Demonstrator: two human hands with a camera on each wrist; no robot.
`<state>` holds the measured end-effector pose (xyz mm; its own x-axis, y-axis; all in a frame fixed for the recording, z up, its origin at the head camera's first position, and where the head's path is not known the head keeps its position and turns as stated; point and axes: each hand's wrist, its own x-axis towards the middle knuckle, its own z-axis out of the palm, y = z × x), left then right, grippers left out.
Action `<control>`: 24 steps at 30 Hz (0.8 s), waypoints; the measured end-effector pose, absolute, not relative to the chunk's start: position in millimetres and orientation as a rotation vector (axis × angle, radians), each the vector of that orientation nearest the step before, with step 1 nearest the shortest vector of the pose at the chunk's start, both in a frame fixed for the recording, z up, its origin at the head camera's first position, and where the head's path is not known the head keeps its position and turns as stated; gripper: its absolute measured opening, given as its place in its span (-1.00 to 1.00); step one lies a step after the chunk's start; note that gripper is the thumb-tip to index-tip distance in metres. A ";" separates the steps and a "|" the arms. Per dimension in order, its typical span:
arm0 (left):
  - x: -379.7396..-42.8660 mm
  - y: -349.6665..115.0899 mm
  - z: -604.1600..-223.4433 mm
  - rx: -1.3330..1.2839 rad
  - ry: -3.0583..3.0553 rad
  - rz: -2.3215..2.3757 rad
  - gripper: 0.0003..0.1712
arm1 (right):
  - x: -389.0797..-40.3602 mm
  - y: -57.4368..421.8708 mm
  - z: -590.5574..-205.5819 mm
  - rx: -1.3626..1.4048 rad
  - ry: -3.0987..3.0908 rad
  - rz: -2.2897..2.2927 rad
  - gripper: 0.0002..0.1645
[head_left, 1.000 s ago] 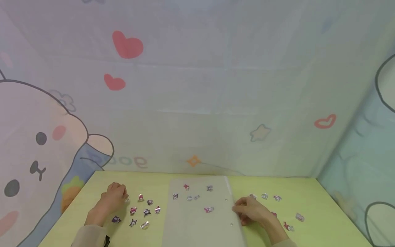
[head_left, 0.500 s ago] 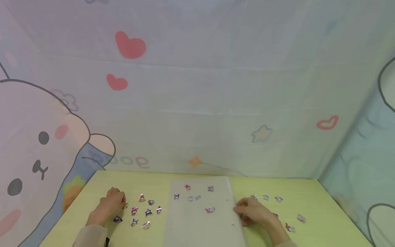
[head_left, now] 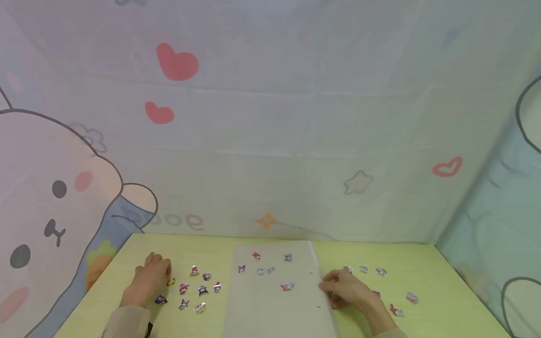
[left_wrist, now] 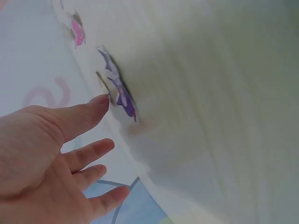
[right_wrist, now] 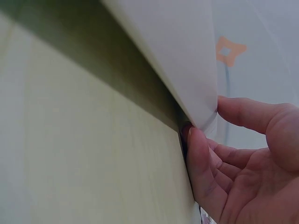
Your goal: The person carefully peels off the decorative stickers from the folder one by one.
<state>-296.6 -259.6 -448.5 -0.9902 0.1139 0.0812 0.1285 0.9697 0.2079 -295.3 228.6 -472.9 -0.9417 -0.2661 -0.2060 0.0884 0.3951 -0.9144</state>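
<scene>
In the head view my left hand (head_left: 149,278) is at the table's left side, beside a small yellow cartoon sticker (head_left: 171,281). The left wrist view has its thumb (left_wrist: 88,114) touching or almost touching the edge of a thin sticker (left_wrist: 103,86), near a purple one (left_wrist: 124,95); the other fingers are apart and loosely extended. With my right hand (head_left: 347,289) I pinch the right edge of a white book-like cover (head_left: 274,314). In the right wrist view that edge (right_wrist: 194,105) is raised, one finger partly hidden beneath it.
Several stickers (head_left: 203,291) lie left of the white cover, and several more (head_left: 396,310) lie to its right on the pale yellow table (head_left: 448,300). A few stickers (head_left: 287,287) are on the cover. A cartoon-printed cloth (head_left: 270,122) hangs behind.
The sticker at my left hand now shows yellow and sits a little nearer the front than one second ago. My left hand has shifted slightly and its fingers look looser. The right hand stays put.
</scene>
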 end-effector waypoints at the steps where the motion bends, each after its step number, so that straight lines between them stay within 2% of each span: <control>1: -296.0 -260.2 -448.0 -0.182 -3.052 -0.337 -0.81 | -295.2 228.0 -472.9 -0.155 2.336 -1.561 -0.48; 9: -300.1 -251.7 -443.3 -0.165 -3.040 -0.462 -0.92 | -295.4 228.4 -472.6 -0.145 2.321 -1.564 -0.47; 24: -308.5 -177.4 -432.3 -0.321 -2.957 -0.547 -0.91 | -295.5 228.6 -471.9 -0.170 2.318 -1.573 -0.48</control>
